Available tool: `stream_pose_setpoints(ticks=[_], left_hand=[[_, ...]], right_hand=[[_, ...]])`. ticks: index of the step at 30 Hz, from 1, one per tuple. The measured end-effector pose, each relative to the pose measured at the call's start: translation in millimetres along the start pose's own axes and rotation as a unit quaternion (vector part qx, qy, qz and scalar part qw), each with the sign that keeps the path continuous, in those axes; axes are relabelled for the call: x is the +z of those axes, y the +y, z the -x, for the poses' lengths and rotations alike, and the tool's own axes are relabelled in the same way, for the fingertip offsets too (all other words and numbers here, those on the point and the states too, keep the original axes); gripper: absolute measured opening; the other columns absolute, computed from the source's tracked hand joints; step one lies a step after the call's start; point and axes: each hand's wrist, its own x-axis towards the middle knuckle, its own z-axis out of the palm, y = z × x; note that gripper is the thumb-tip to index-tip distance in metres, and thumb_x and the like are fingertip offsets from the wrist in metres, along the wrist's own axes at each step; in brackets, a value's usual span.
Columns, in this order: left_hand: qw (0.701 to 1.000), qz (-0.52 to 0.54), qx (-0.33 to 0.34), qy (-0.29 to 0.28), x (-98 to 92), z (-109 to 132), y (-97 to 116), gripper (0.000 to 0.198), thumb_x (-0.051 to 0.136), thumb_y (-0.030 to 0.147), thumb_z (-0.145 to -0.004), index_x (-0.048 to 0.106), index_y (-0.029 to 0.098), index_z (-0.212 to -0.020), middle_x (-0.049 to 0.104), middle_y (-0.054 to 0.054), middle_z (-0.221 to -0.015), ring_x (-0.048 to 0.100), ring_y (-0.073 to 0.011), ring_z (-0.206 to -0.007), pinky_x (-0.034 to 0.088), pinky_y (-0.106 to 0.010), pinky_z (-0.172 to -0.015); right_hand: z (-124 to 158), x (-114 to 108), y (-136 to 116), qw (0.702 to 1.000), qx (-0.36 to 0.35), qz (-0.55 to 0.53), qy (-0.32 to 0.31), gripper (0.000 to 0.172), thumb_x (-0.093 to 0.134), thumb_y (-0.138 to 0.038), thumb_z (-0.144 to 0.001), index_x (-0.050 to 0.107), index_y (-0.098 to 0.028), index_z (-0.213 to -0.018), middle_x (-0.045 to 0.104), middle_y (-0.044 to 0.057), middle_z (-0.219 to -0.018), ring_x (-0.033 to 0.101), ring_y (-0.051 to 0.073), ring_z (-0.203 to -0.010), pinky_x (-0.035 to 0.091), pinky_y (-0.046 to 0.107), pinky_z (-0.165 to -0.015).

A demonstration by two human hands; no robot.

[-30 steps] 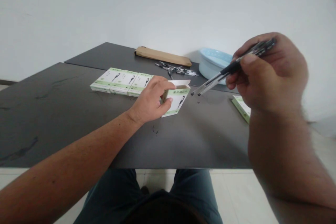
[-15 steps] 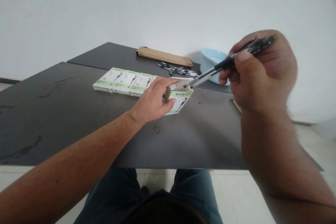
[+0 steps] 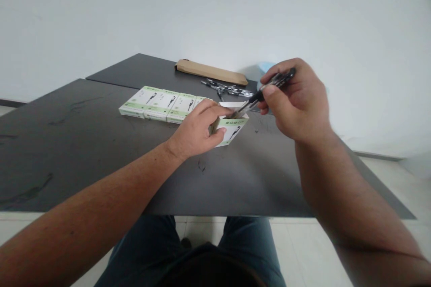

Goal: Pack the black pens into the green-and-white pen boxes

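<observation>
My left hand [image 3: 202, 128] grips a small white and green carton [image 3: 232, 131] by its left side, thumb in front and fingers behind, and the carton's top is open. In my right hand [image 3: 296, 98] are black-capped clear pens [image 3: 259, 95], pinched between thumb and fingers. They slant down to the left, and their tips reach into the carton's mouth. How many pens there are I cannot tell. Left of the carton, a row of several similar cartons [image 3: 161, 104] lies flat on the dark table, the right end partly behind my left hand.
Loose pens [image 3: 229, 89] lie in a pile behind the carton. Farther back is a long brown cardboard package [image 3: 210, 73] near the wall. A light blue basin [image 3: 264, 68] is mostly hidden behind my right hand. The dark table [image 3: 111, 157] has its front edge near my legs.
My right hand has moved left and closer, bringing the pen tips from above the carton's opening down into it. My left hand and the carton have stayed nearly still.
</observation>
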Motion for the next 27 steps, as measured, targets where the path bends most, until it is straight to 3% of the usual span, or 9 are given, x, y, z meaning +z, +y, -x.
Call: stream_pose_setpoints(ticks=[4, 10, 12, 17, 21, 24, 27], left_hand=[[1.0, -0.004, -0.027, 0.008, 1.2, 2, 0, 0.032, 0.068, 0.021, -0.09, 0.064, 0.022, -0.122, 0.067, -0.008, -0.117, 0.064, -0.0274, -0.111, 0.059, -0.047, -0.1], [0.997, 0.014, -0.061, 0.033, 8.6, 8, -6, 0.043, 0.071, 0.023, -0.089, 0.056, 0.024, -0.13, 0.064, -0.007, -0.124, 0.066, -0.0232, -0.106, 0.061, -0.039, -0.088], [0.995, 0.038, -0.078, 0.047, 11.8, 9, -10, 0.049, 0.072, 0.024, -0.089, 0.052, 0.025, -0.134, 0.063, -0.007, -0.125, 0.067, -0.0215, -0.102, 0.061, -0.037, -0.083], [0.991, 0.076, -0.095, 0.047, 15.5, 10, -14, 0.056, 0.075, 0.026, -0.088, 0.047, 0.028, -0.136, 0.062, -0.008, -0.13, 0.069, -0.0205, -0.098, 0.063, -0.038, -0.081], [0.992, 0.073, -0.094, 0.049, 15.1, 10, -11, 0.057, 0.076, 0.025, -0.088, 0.048, 0.028, -0.137, 0.062, -0.008, -0.131, 0.069, -0.0207, -0.099, 0.063, -0.038, -0.082], [0.993, 0.069, -0.077, 0.06, 13.9, 12, -8, 0.056, 0.076, 0.025, -0.089, 0.05, 0.028, -0.138, 0.063, -0.008, -0.132, 0.07, -0.0219, -0.103, 0.064, -0.038, -0.084], [0.997, 0.039, -0.056, 0.04, 12.2, 11, -6, 0.055, 0.076, 0.026, -0.089, 0.052, 0.026, -0.139, 0.064, -0.009, -0.135, 0.071, -0.0246, -0.112, 0.064, -0.04, -0.093]], right_hand=[[-5, 3, -2, 0.999, -0.013, 0.019, -0.048, 0.025, 0.062, -0.049, -0.103, 0.068, -0.03, -0.118, 0.07, 0.003, -0.094, 0.073, 0.024, -0.088, 0.063, 0.04, -0.075], [-7, 14, -2, 0.981, -0.033, 0.124, -0.143, 0.013, 0.066, -0.032, -0.094, 0.073, -0.024, -0.101, 0.072, 0.007, -0.097, 0.069, 0.027, -0.09, 0.061, 0.046, -0.088], [-3, 17, 2, 0.98, -0.03, 0.137, -0.139, 0.012, 0.068, -0.03, -0.092, 0.075, -0.023, -0.099, 0.072, 0.009, -0.099, 0.069, 0.028, -0.093, 0.06, 0.046, -0.09], [9, 19, 10, 0.992, 0.009, 0.063, -0.107, 0.031, 0.073, -0.041, -0.096, 0.077, -0.025, -0.123, 0.076, 0.008, -0.111, 0.069, 0.024, -0.09, 0.061, 0.041, -0.084], [18, 22, 13, 0.992, 0.028, 0.026, -0.122, 0.04, 0.073, -0.038, -0.097, 0.072, -0.023, -0.134, 0.076, 0.01, -0.123, 0.072, 0.023, -0.092, 0.061, 0.04, -0.085], [29, 28, 14, 0.99, 0.037, 0.026, -0.135, 0.036, 0.07, -0.034, -0.099, 0.07, -0.024, -0.133, 0.078, 0.009, -0.121, 0.074, 0.024, -0.098, 0.061, 0.039, -0.087], [42, 36, 20, 0.993, 0.036, 0.029, -0.109, 0.026, 0.07, -0.035, -0.101, 0.07, -0.026, -0.125, 0.078, 0.006, -0.115, 0.074, 0.023, -0.096, 0.061, 0.037, -0.084]])
